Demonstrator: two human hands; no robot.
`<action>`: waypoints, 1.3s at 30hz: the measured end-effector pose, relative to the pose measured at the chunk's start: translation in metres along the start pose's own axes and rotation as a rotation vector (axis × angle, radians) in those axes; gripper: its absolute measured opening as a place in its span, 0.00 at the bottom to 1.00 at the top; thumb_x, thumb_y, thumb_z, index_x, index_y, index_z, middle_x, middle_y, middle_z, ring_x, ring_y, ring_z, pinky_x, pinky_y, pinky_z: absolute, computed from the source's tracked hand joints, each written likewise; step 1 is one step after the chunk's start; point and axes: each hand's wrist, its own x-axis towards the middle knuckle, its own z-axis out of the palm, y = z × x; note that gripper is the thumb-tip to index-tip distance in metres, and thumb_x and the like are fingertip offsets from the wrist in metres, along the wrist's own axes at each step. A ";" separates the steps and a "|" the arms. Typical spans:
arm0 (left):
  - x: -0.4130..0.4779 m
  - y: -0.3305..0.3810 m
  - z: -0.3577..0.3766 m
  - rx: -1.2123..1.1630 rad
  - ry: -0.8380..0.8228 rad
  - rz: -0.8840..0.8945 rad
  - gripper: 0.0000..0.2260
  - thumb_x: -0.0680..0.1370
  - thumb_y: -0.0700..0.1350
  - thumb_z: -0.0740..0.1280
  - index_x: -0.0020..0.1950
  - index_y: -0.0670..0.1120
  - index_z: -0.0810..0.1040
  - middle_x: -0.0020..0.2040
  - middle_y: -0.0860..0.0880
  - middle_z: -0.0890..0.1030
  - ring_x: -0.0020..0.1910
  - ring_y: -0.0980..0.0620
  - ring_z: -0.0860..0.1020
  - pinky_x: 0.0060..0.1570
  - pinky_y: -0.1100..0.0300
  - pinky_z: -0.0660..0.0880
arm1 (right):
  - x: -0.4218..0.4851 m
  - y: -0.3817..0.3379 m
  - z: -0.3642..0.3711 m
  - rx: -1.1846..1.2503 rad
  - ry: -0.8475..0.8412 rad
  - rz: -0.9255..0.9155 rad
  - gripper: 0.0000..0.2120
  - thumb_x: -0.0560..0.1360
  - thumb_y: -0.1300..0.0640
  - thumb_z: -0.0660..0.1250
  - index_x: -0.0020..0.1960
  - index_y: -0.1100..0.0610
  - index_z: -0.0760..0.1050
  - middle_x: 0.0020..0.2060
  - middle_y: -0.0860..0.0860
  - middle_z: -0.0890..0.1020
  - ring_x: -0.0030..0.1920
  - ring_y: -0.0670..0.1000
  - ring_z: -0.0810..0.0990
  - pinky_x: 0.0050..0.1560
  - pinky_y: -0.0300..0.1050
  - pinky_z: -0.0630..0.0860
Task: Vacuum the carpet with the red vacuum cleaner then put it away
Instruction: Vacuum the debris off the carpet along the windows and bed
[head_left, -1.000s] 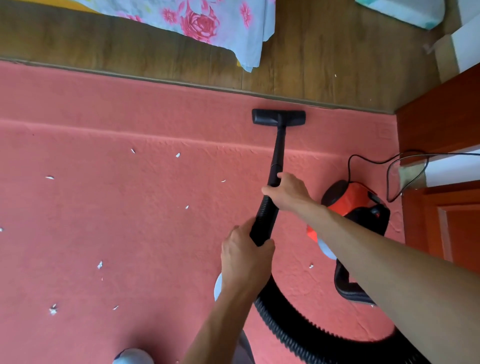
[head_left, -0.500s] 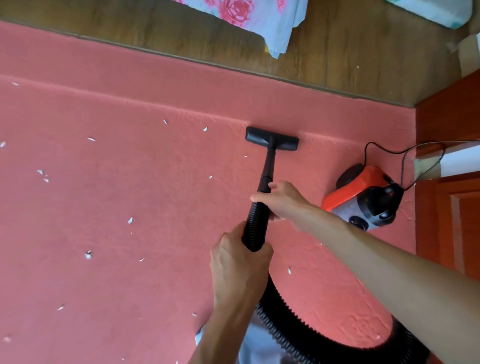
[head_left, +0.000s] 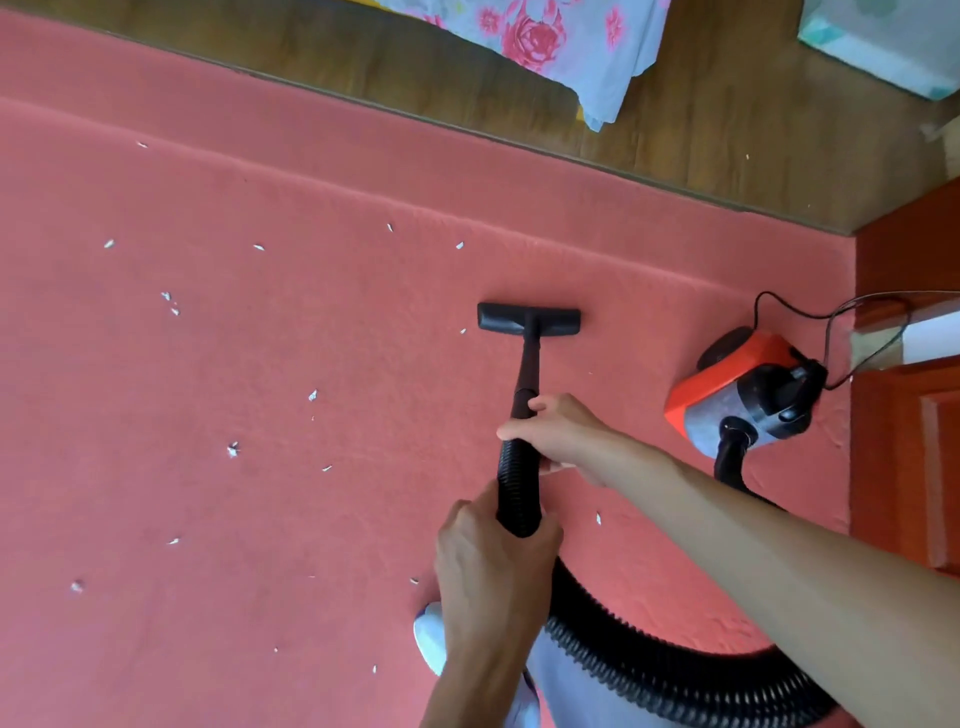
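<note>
A person works one red vacuum cleaner (head_left: 748, 395) across a salmon-red carpet (head_left: 260, 364), both bare hands on its black tube. The right grip (head_left: 561, 436), reaching in on a long forearm from the right, is curled around the rigid wand (head_left: 530, 364) just where it meets the ribbed hose (head_left: 649, 670). The left grip (head_left: 493, 577), nearer the body, is wrapped firmly around the hose's upper end. One flat black floor nozzle (head_left: 529, 319) lies on the carpet at the far end of the wand, square to it. The cleaner's canister, orange-red on top with a grey and black front, sits on the carpet to the right of the nozzle, well apart from it and near a reddish wooden door (head_left: 909, 467). The single hose loops from the left grip down to the bottom edge, passes behind the right forearm and joins the canister's front. One thin black power cord (head_left: 789, 306) curls away from the canister toward the door. At least fifteen small white scraps (head_left: 232, 450) dot the carpet, nearly all left of the nozzle, with one just beside its left end. Beyond the carpet's far edge runs a strip of wooden floor (head_left: 363, 62), where one rose-printed sheet (head_left: 545, 41) hangs down. One pale shoe (head_left: 428, 634) shows beneath the left wrist.
</note>
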 end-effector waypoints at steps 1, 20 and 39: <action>0.004 -0.003 0.006 -0.011 0.001 0.002 0.03 0.72 0.48 0.69 0.43 0.50 0.78 0.35 0.49 0.78 0.32 0.50 0.72 0.32 0.60 0.67 | 0.006 0.001 -0.001 0.010 0.021 -0.005 0.32 0.70 0.57 0.73 0.72 0.57 0.67 0.54 0.56 0.82 0.51 0.55 0.84 0.49 0.51 0.83; -0.022 -0.021 0.023 -0.051 0.074 -0.037 0.06 0.69 0.55 0.70 0.40 0.55 0.76 0.32 0.51 0.74 0.30 0.56 0.74 0.36 0.62 0.71 | -0.023 0.005 0.016 -0.645 0.177 -0.275 0.15 0.76 0.51 0.64 0.55 0.62 0.73 0.50 0.58 0.81 0.44 0.59 0.75 0.41 0.44 0.66; 0.101 -0.010 -0.013 -0.125 0.367 -0.059 0.07 0.72 0.43 0.73 0.49 0.52 0.84 0.40 0.48 0.78 0.35 0.56 0.76 0.31 0.69 0.68 | 0.084 -0.078 0.054 -0.106 0.137 -0.315 0.15 0.76 0.50 0.67 0.55 0.60 0.75 0.51 0.55 0.80 0.49 0.56 0.77 0.47 0.46 0.74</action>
